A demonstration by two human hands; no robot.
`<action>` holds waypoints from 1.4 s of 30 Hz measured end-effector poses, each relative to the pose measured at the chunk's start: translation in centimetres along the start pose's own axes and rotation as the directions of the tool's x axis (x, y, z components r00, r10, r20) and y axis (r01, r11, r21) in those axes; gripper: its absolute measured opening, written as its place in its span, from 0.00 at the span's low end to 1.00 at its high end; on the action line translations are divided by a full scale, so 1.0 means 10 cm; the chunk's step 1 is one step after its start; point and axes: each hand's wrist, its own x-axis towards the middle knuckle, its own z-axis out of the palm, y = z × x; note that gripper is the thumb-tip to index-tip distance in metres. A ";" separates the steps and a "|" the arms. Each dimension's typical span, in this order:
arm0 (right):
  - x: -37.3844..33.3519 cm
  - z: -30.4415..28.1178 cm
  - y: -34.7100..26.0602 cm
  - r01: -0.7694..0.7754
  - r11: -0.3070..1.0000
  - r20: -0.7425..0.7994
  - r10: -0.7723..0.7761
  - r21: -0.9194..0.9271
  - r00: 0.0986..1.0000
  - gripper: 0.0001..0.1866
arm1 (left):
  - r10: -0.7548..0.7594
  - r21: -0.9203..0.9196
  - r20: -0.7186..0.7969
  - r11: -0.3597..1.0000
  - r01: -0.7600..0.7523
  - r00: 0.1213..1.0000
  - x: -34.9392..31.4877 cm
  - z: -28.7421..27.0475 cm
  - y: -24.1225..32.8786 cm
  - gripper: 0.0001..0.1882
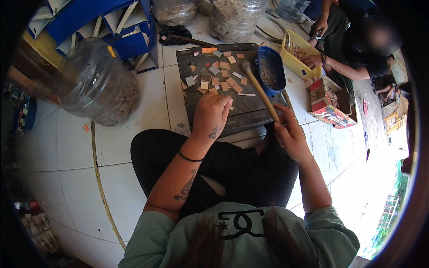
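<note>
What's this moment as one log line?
Left hand: over dark board, near small pieces; right hand: holding wooden-handled tool; blue container: beside tool

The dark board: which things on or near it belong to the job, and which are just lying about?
In use, it seems:
Long-handled tool, in the right hand
Small flat pieces on the dark board, near the left hand
Blue tray

Probably lying about:
Clear plastic container, left
Black plastic bag, behind

A dark board (248, 104) on white tiles (73, 149) bears scattered small flat pieces (225, 65) and a blue tub (278, 90).
</note>
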 end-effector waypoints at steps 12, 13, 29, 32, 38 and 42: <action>-0.46 -0.04 -0.42 0.261 0.836 -0.019 -0.308 -0.483 0.951 0.28 | 0.023 0.026 0.018 0.999 -0.023 1.000 0.01 -0.02 -0.01 0.03; -0.46 -0.04 -0.43 0.287 0.818 -0.010 -0.336 -0.498 0.942 0.29 | 0.023 0.032 0.013 0.999 -0.024 1.000 0.01 -0.02 0.00 0.03; -0.48 -0.07 -0.45 0.299 0.772 0.073 -0.314 -0.562 0.947 0.32 | 0.085 0.048 0.077 0.995 -0.089 0.993 -0.02 -0.05 -0.04 0.03; -0.49 -0.07 -0.45 0.325 0.770 0.024 -0.374 -0.549 0.927 0.32 | 0.091 0.062 0.080 0.993 -0.096 0.993 -0.02 -0.05 -0.04 0.03; -0.48 -0.11 -0.49 0.256 0.767 0.142 -0.213 -0.589 0.967 0.29 | 0.084 0.050 0.088 0.995 -0.088 0.993 -0.01 -0.05 -0.03 0.04; -0.47 -0.10 -0.49 0.324 0.776 0.054 -0.353 -0.540 0.934 0.29 | 0.093 0.062 0.092 0.993 -0.099 0.991 -0.01 -0.04 -0.02 0.03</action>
